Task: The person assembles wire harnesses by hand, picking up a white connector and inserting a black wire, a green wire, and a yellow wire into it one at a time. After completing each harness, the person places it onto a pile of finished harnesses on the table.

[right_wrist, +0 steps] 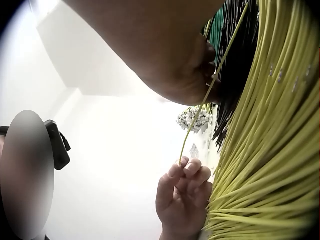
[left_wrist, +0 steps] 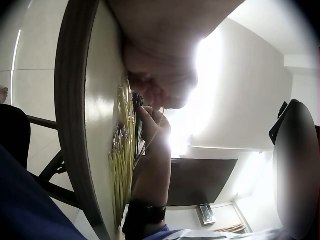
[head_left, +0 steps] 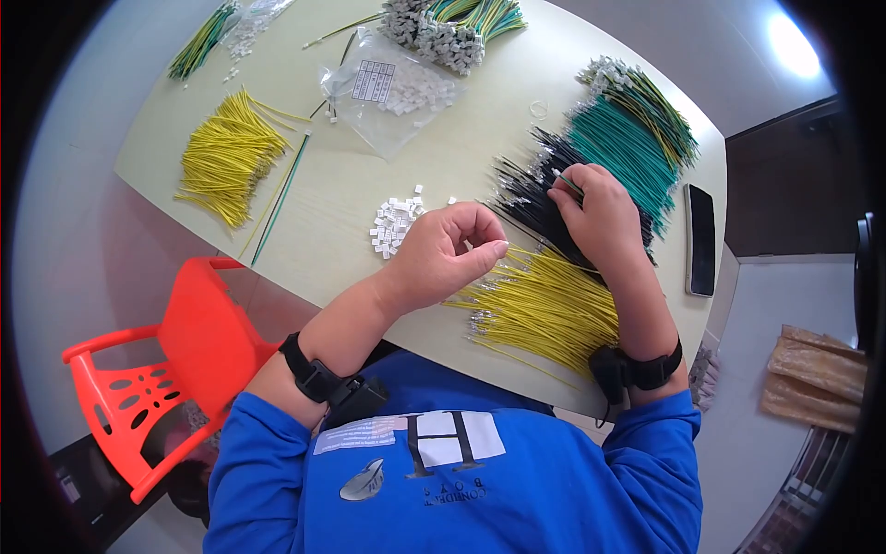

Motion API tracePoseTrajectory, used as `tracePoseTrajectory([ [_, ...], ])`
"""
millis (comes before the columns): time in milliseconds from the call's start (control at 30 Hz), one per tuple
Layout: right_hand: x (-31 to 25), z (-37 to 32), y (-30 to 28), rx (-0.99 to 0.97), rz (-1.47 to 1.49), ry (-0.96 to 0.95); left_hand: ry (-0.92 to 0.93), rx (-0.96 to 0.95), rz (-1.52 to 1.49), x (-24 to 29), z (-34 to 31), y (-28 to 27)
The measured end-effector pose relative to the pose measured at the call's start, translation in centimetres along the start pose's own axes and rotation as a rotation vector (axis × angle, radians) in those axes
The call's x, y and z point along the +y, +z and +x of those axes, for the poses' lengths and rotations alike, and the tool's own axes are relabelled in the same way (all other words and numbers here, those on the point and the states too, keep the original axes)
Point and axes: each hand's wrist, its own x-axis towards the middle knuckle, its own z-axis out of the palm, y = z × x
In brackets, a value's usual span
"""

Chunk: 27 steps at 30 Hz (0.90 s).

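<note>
My left hand (head_left: 448, 254) pinches the end of a yellow wire between thumb and fingertips, with a small white piece at the tip. In the right wrist view the yellow wire (right_wrist: 192, 122) rises from the left hand (right_wrist: 182, 197) past my right arm. Above a bundle of black wires (head_left: 531, 189), my right hand (head_left: 600, 212) has its fingers curled, holding a dark wire (head_left: 568, 182) with a light tip between thumb and forefinger. A spread of yellow wires (head_left: 544, 309) with metal ends lies below both hands. Small white connector housings (head_left: 392, 226) are piled beside the left hand.
Green wires (head_left: 628, 143) lie beyond the black ones. A phone (head_left: 700, 240) rests near the right table edge. Farther back are a plastic bag (head_left: 392, 92) of white housings and a finished-looking wire bundle (head_left: 452, 32). Another yellow bundle (head_left: 226, 162) lies left, by a red chair (head_left: 198, 342).
</note>
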Motion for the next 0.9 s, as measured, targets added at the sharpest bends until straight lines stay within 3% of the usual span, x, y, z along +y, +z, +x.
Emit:
tracePoseTrajectory([
  [200,0.0,-0.6,-0.7,0.108,0.159,-0.091,-0.082,-0.033,0.000,0.7,0.0,-0.2],
  [367,-0.6,-2.0,-1.4,0.072,0.313,-0.143,-0.090,-0.024,-0.037,0.8,0.1,-0.2],
  [467,-1.3,-2.9,-1.4,0.094,0.321,-0.332,-0.068,-0.031,-0.120,0.5,0.1,-0.3],
  [733,-2.4,-4.1,-1.5,-0.094,0.447,-0.219,-0.066,-0.028,-0.140,0.9,0.1,-0.2],
  [900,-2.7,-4.3,-1.0,-0.027,0.452,-0.241,-0.071,-0.033,-0.139,1.0,0.0,-0.2],
])
